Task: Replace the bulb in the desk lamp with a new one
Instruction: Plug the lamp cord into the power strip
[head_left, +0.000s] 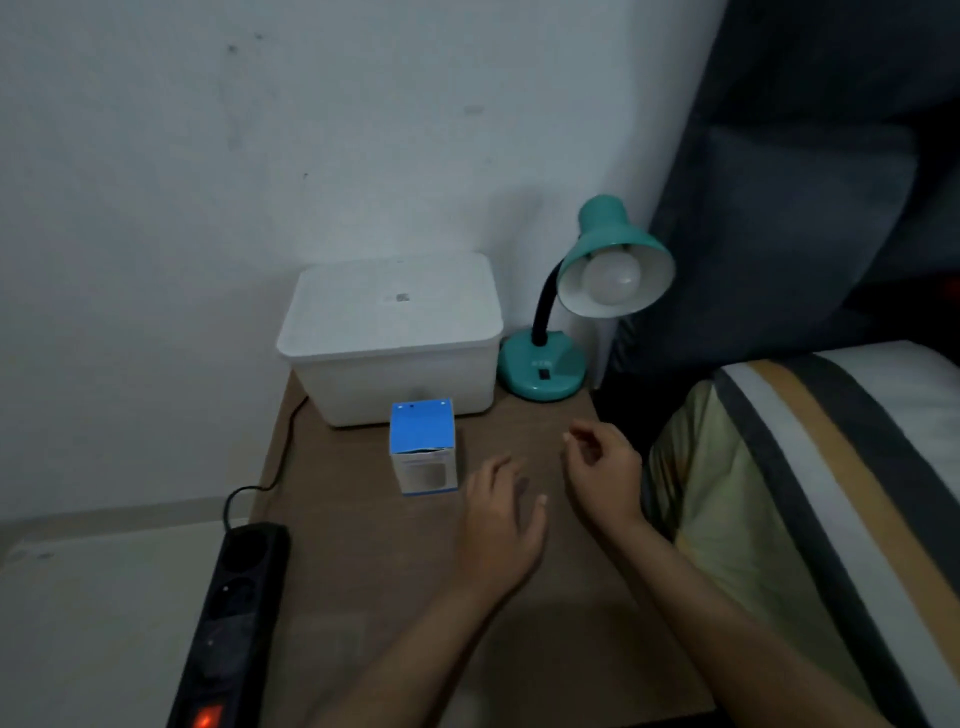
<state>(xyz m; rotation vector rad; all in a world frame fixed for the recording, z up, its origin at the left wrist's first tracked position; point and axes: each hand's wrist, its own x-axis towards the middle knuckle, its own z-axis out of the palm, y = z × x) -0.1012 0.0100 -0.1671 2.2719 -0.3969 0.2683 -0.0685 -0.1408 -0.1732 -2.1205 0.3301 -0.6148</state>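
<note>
Teal desk lamp (582, 306) stood at the brown table's (363, 571) back right corner, round frosted bulb (612, 278) seated in its flared shade. Blue cardboard box (423, 447) stood near your left hand (501, 535); both it and your right hand (602, 475) hovered loosely curled, holding nothing.

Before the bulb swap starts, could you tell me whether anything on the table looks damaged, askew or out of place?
Nothing stands out. The teal lamp stands upright with its bulb seated, the blue box is upright, and both hands are empty.
</note>
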